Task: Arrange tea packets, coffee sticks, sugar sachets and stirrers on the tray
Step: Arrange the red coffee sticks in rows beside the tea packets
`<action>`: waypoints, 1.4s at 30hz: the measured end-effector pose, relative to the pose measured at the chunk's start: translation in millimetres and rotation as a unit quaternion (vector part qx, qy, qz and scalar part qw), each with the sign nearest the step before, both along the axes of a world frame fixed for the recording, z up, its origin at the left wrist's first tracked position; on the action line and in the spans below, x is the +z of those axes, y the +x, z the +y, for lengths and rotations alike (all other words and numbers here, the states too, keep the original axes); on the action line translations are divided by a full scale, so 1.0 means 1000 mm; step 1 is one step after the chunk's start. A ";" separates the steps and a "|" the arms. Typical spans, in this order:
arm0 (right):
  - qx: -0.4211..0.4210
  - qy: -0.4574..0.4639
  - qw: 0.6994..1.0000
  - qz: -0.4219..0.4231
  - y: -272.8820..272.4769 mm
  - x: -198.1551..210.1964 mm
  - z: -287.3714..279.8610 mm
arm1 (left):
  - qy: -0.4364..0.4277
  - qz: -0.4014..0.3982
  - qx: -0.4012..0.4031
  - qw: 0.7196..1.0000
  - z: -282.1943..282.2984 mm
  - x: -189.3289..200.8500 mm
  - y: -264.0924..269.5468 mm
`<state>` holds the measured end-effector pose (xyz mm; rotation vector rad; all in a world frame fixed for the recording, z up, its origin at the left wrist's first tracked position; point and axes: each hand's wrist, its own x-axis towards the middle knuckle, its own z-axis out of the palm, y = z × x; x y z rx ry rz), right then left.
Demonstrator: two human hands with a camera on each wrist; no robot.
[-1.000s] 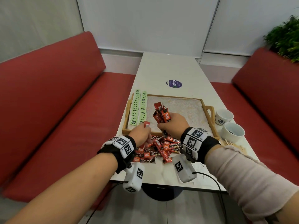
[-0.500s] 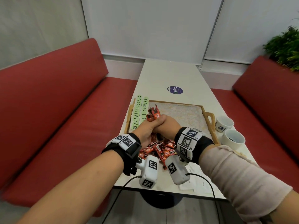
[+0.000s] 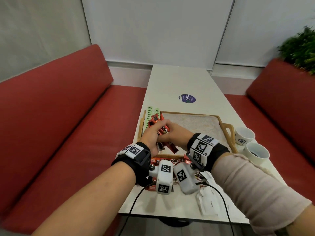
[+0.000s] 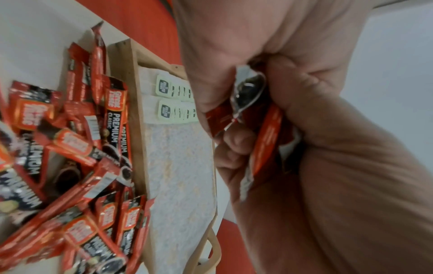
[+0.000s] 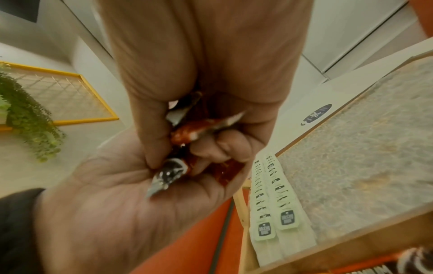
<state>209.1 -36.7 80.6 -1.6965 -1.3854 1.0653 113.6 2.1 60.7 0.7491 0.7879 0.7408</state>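
Both hands hold one bunch of red coffee sticks (image 3: pixel 163 131) above the tray's near left corner. My left hand (image 3: pixel 153 133) wraps the bunch from the left, and my right hand (image 3: pixel 172 133) grips it from the right. The left wrist view shows the coffee sticks (image 4: pixel 264 133) pinched between both hands' fingers; in the right wrist view the coffee sticks (image 5: pixel 187 133) sit in the fists. Two rows of green tea packets (image 3: pixel 150 114) lie along the left side of the wooden tray (image 3: pixel 227 126). A loose pile of coffee sticks (image 4: pixel 77 148) lies on the table before the tray.
Two white cups (image 3: pixel 245 136) stand right of the tray. White sachets (image 3: pixel 208 203) lie near the table's front edge. A round purple sticker (image 3: pixel 187 98) sits beyond the tray. Red benches (image 3: pixel 51 116) flank the narrow white table (image 3: pixel 179 79); a green plant (image 3: pixel 300 48) is far right.
My left hand rose from the loose pile and joined my right hand on the bunch. Both hands then shifted left and forward over the tray's near left corner.
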 end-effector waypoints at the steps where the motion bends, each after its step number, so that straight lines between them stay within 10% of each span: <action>1: -0.010 0.006 1.000 0.012 -0.001 0.000 0.004 | -0.004 0.002 0.003 1.000 0.005 0.001 0.001; 23: -0.148 0.036 0.988 0.020 -0.019 -0.007 0.049 | -0.073 -0.036 0.114 0.990 0.070 -0.004 -0.005; 42: -0.228 -0.005 0.972 -0.046 0.037 -0.004 0.088 | -0.007 0.128 0.090 0.988 0.128 -0.035 0.009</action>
